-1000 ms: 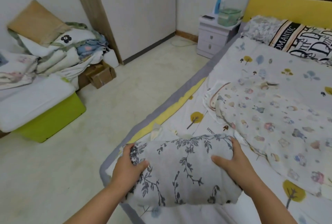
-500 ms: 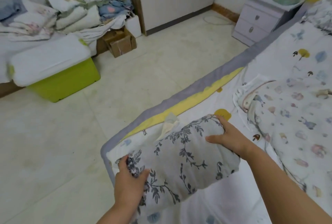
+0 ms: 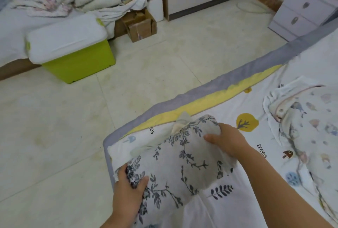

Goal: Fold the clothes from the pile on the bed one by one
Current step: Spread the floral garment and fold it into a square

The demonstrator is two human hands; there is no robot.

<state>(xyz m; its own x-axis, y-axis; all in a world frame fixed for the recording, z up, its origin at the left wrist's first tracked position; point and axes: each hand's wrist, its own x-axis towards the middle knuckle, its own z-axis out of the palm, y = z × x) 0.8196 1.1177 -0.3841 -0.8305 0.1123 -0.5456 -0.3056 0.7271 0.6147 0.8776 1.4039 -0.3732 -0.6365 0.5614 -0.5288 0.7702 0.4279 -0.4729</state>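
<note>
Here, I held a folded grey floral garment [image 3: 175, 162] at the near left corner of the bed [image 3: 228, 92], close to its grey and yellow edge. My left hand [image 3: 128, 189] gripped the garment's near end, thumb on top, and my right hand [image 3: 228, 142] clasped its far end, likely so the bundle kept its folds while I set it down. A printed blanket [image 3: 307, 127] lay crumpled to the right. On the floor, far left, a green storage box [image 3: 76, 63] stood near a cardboard box [image 3: 140, 26].
</note>
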